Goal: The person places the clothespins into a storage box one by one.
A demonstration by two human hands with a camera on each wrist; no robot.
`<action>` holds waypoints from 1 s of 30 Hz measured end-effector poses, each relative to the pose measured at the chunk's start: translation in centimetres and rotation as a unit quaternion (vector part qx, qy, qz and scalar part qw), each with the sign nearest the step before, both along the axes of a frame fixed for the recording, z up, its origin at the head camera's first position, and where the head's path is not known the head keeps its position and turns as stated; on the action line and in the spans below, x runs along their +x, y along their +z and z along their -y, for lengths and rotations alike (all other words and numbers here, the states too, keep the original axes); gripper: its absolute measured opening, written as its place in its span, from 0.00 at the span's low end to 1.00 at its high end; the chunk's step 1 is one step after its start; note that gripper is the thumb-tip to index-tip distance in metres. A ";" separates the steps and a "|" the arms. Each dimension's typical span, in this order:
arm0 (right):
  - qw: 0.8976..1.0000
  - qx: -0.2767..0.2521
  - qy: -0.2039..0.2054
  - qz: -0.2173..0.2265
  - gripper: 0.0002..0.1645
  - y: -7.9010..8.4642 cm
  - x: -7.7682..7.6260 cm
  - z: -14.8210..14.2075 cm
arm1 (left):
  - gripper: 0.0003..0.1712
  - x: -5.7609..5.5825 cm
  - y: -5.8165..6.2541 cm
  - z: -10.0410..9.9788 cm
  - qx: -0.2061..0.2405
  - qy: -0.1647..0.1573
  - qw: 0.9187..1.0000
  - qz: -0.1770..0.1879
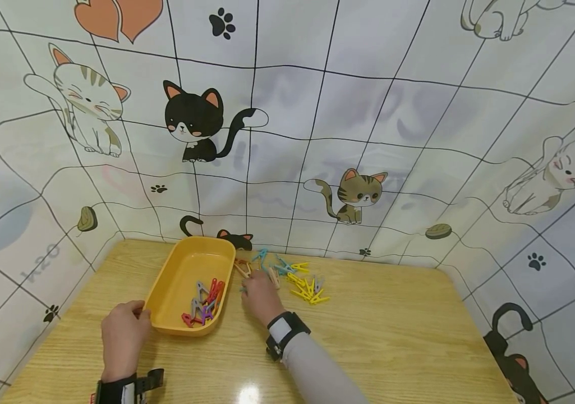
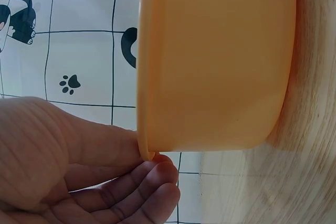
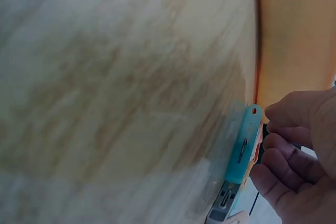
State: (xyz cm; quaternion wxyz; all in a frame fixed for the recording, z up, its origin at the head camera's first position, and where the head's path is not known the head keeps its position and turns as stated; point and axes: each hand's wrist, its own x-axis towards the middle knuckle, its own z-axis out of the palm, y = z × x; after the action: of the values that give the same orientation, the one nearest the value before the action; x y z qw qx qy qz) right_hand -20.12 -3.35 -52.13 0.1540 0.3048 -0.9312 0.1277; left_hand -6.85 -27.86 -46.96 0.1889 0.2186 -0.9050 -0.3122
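Note:
My left hand (image 1: 124, 336) holds the near left rim of a yellow plastic basin (image 1: 171, 292). In the left wrist view the thumb lies on one side of that rim and the curled fingers on the other. Red, grey and purple clothespins (image 1: 206, 313) lie in the basin's near right part. Just right of the basin, my right hand (image 1: 262, 297) reaches down among loose clothespins. A blue clothespin (image 3: 244, 145) lies right beside its fingertips in the right wrist view. Thumb and fingers there are bent loosely and apart, with no clothespin seen between them.
Beyond my right hand lie blue clothespins (image 1: 281, 266), yellow clothespins (image 1: 309, 289) and an orange clothespin (image 1: 243, 268) on the wooden table (image 1: 393, 325). A white cat-patterned cloth (image 1: 287, 112) rises behind the table and along both sides.

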 end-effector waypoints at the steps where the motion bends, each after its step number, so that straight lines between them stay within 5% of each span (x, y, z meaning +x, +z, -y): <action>1: 1.000 0.014 0.002 -0.008 0.02 0.0 0.0 0.1 | 0.14 0.0 0.0 0.0 -0.001 -0.001 1.000 -0.001; 21: 0.992 0.092 0.020 -0.082 0.06 -0.3 -0.6 0.9 | 0.14 0.0 0.0 -0.1 0.002 -0.004 1.000 -0.002; 25: 0.995 0.081 0.015 -0.059 0.06 -0.3 -0.8 0.9 | 0.14 0.0 0.0 -0.1 0.002 -0.003 1.000 -0.007; 30: 0.999 -0.018 0.013 0.027 0.09 1.0 -0.8 0.5 | 0.14 0.0 0.1 -0.1 0.002 -0.002 1.000 -0.007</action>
State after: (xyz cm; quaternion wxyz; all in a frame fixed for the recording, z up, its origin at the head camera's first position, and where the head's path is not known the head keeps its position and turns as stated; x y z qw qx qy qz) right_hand -20.97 -3.87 -51.09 0.1332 0.3104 -0.9284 0.1548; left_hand -6.86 -27.77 -46.89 0.1938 0.2150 -0.9036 -0.3159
